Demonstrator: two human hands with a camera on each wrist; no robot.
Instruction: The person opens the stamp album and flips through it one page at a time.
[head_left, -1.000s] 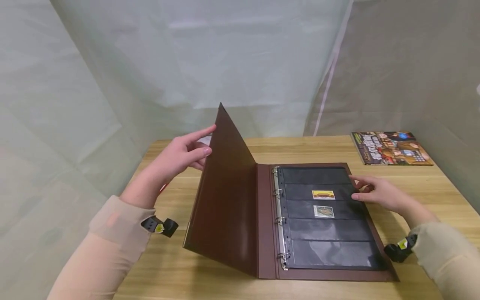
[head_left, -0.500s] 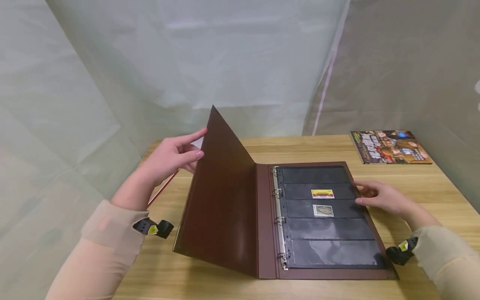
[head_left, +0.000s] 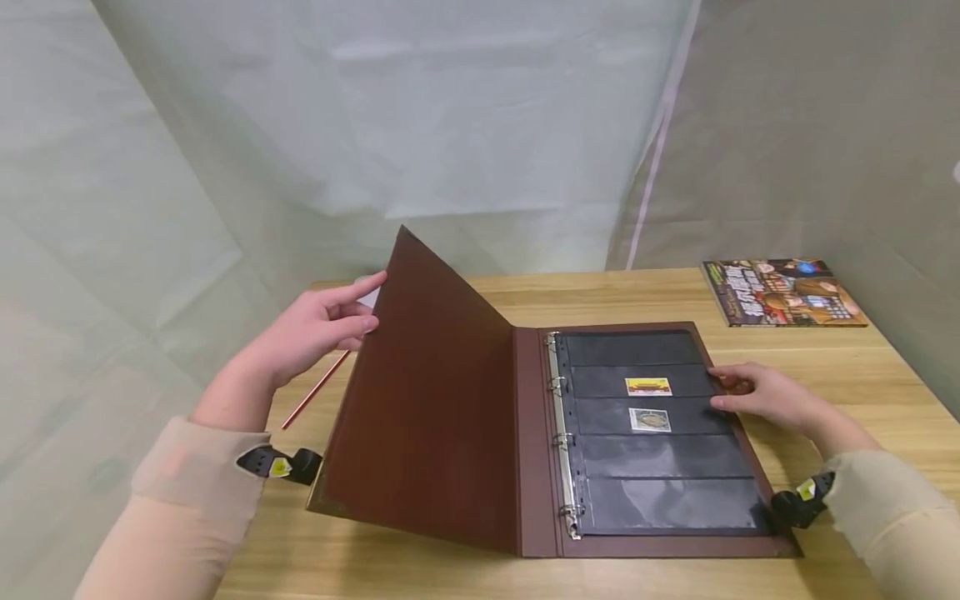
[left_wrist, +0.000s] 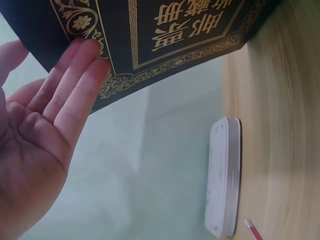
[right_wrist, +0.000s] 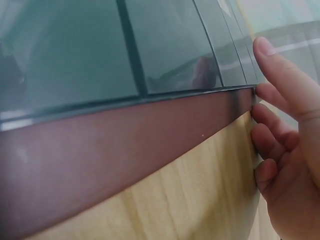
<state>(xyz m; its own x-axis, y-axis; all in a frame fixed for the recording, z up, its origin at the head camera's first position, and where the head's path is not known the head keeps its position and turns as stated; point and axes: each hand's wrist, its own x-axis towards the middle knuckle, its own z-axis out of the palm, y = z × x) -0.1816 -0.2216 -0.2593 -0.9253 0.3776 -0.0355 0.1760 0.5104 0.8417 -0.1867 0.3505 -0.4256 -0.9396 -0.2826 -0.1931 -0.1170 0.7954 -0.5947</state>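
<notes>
A brown stamp album lies open on the table in the head view, its cover [head_left: 442, 392] raised and leaning left. My left hand [head_left: 307, 329] is at the cover's upper free edge. The left wrist view shows its straight fingers [left_wrist: 75, 95] against the outer face, which has gold lettering. Rings hold a black pocket page [head_left: 667, 458] bearing a yellow stamp [head_left: 648, 387] and a greyish stamp [head_left: 650, 420] below it. My right hand [head_left: 768, 396] rests at the page's right edge, thumb and index finger apart. In the right wrist view, the other fingers sit loosely bent by the album's border.
A comic-style book [head_left: 783, 292] lies at the back right of the wooden table. Left of the album is a thin red pencil-like stick [head_left: 315, 390]. A flat white case [left_wrist: 222, 180] shows on the table in the left wrist view. Pale cloth walls surround the table.
My left hand and the cover have swung left and lower, uncovering more of the red stick. My right hand has slid slightly along the page's right edge; the stamps stay in place.
</notes>
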